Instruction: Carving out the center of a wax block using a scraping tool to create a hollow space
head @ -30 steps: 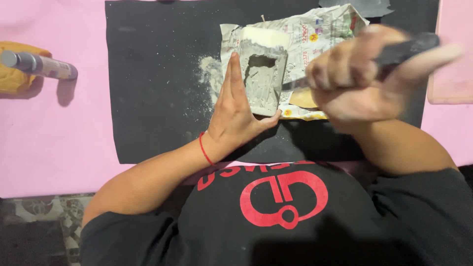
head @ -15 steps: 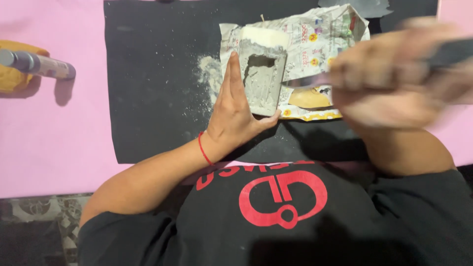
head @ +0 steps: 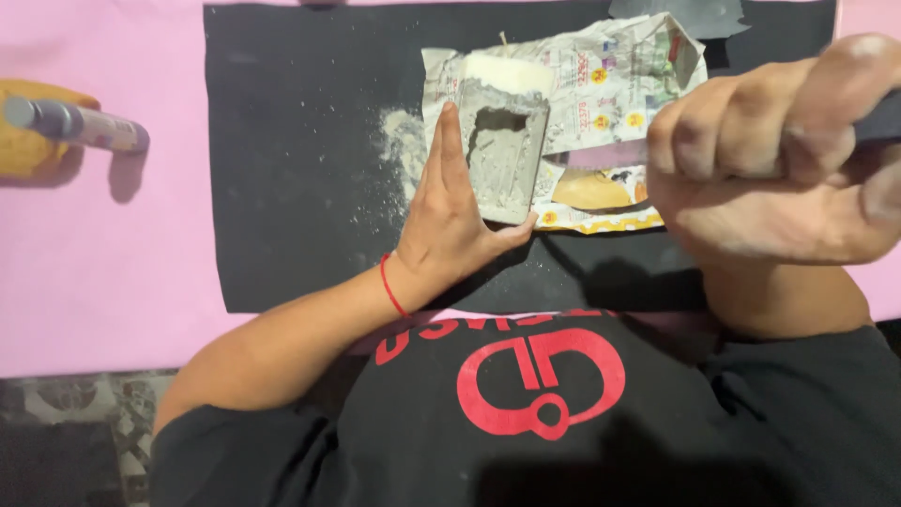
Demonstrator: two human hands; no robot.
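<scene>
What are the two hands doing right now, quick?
Left hand: open, fingers flat against the side of the grey block, steadying it.
Right hand: closed in a fist around a dark tool handle, raised above the newspaper.

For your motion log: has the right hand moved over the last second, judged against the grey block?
Yes. The right hand has shifted right, away from the grey block that the left hand steadies, and is raised nearer the camera.

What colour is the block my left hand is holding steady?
Pale grey, with whitish dust, seen in the head view: the block beside the left hand.
</scene>
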